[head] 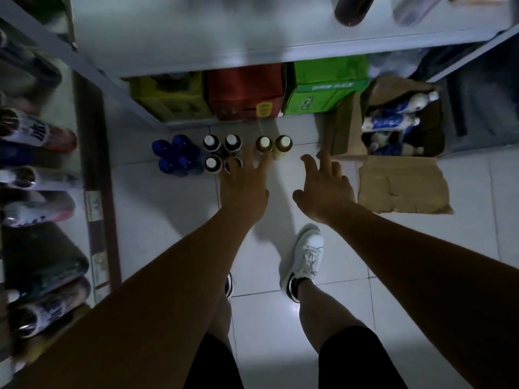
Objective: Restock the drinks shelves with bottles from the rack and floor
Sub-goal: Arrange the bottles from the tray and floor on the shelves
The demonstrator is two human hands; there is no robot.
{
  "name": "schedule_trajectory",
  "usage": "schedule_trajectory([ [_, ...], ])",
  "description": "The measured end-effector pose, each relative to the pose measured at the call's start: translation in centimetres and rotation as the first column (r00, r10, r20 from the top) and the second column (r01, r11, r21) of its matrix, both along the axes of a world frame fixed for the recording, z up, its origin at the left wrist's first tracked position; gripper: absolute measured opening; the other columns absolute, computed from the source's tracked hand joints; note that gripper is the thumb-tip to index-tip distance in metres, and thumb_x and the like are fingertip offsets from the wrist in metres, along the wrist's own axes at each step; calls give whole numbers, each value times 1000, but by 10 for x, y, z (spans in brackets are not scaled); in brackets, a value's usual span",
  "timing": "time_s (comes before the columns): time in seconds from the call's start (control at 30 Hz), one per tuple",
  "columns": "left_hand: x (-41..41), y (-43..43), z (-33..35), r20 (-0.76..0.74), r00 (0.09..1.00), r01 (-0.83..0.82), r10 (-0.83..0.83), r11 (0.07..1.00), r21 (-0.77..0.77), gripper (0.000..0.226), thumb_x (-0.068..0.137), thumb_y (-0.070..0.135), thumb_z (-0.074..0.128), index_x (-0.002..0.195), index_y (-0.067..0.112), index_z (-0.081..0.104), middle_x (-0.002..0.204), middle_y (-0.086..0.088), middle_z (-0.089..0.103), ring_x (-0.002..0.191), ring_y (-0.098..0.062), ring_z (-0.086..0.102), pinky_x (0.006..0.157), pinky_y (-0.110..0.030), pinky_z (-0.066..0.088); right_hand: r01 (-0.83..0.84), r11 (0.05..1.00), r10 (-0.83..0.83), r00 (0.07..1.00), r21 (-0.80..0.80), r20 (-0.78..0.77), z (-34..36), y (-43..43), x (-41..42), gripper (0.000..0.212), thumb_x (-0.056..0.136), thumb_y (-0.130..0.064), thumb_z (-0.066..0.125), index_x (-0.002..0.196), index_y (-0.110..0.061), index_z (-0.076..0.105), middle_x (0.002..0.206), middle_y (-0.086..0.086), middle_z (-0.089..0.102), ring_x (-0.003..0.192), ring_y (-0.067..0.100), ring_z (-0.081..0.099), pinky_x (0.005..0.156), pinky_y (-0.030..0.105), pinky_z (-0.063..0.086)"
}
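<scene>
Several bottles stand upright on the white tiled floor in front of the shelf: blue-capped ones (177,155) on the left, dark white-capped ones (222,150) in the middle, two yellowish ones with cream caps (273,146) on the right. My left hand (244,183) reaches down with fingers spread, its fingertips over the dark bottles and next to the cream-capped pair; it holds nothing. My right hand (323,186) hovers open to the right of the bottles, above bare floor.
A grey metal shelf (196,37) spans the top, with yellow, red and green cartons (323,88) under it. An open cardboard box (401,130) with white-and-blue bottles sits at right. A rack of lying bottles (36,141) lines the left edge. My white shoe (306,256) stands below.
</scene>
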State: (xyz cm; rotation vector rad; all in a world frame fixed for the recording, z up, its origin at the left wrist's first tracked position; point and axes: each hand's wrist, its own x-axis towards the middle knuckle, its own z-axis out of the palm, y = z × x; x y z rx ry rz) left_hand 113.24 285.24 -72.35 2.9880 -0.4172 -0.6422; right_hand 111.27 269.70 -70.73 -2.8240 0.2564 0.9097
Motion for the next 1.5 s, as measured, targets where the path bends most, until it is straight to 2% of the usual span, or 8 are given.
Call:
schedule_trajectory([
  [0.17, 4, -19, -90, -22, 999, 21, -24, 995, -100, 90, 88, 13, 66, 155, 30, 8, 153, -15, 24, 134, -42, 36, 102, -48, 45, 91, 994, -90, 995, 61, -31, -93, -8, 6, 77, 89, -35, 62, 151, -22, 18, 155, 9, 20, 134, 36, 36, 98, 47, 43],
  [0.37, 23, -46, -210, -157, 960, -278, 233, 864, -420, 97, 83, -5, 65, 156, 27, 8, 161, -12, 6, 144, -38, 21, 102, -41, 45, 263, 948, -261, 965, 178, -31, -203, -22, 31, 76, 92, -26, 64, 152, -17, 19, 155, 11, 23, 134, 34, 40, 98, 46, 45],
  [0.57, 37, -61, -303, -261, 845, -499, 467, 513, -698, 102, 69, -22, 55, 154, 17, 13, 161, -11, 7, 148, -23, 11, 112, -22, 20, 479, 761, -508, 860, 439, -58, -295, -23, 72, 91, 86, -11, 70, 156, -18, 12, 156, 11, 26, 137, 34, 38, 111, 50, 39],
  [0.67, 58, -67, -335, -382, 727, -611, 570, 284, -739, 106, 68, -22, 58, 153, 18, 11, 151, 4, 18, 134, 0, 21, 108, -14, 19, 449, 725, -519, 854, 522, -13, -328, -32, 92, 89, 77, -3, 73, 151, -11, 24, 147, 16, 39, 133, 32, 43, 109, 44, 40],
  [0.77, 80, -72, -355, -496, 634, -694, 594, 153, -704, 92, 78, -7, 65, 152, 22, 19, 143, -1, 39, 125, -6, 36, 102, -17, 30, 436, 691, -547, 836, 577, 24, -351, -31, 104, 80, 70, -2, 79, 139, -9, 40, 134, 12, 53, 122, 27, 52, 101, 41, 46],
  [0.93, 100, -64, -372, -429, 620, -725, 657, 270, -634, 56, 80, 2, 72, 131, 14, 49, 100, 15, 52, 88, -4, 50, 67, -2, 37, 506, 556, -685, 729, 660, 19, -369, -21, 98, 67, 74, -14, 84, 130, -19, 47, 112, -8, 56, 104, 9, 51, 88, 28, 44],
  [1.03, 96, -60, -361, -354, 711, -672, 608, 439, -596, 53, 75, 0, 73, 123, 11, 55, 107, -1, 63, 100, -20, 60, 78, -21, 41, 512, 568, -684, 729, 644, 25, -365, -23, 83, 65, 78, -12, 81, 132, -22, 49, 114, -9, 56, 109, 11, 51, 92, 30, 44],
  [1.5, -8, -22, -82, -522, 713, -695, 467, 373, -615, 56, 61, 15, 90, 105, 33, 60, 100, 13, 67, 102, -12, 64, 91, -30, 52, 591, 360, -793, 602, 722, -98, -93, -7, -42, 51, 73, -12, 84, 119, -16, 61, 107, -3, 66, 105, 20, 61, 99, 49, 49],
])
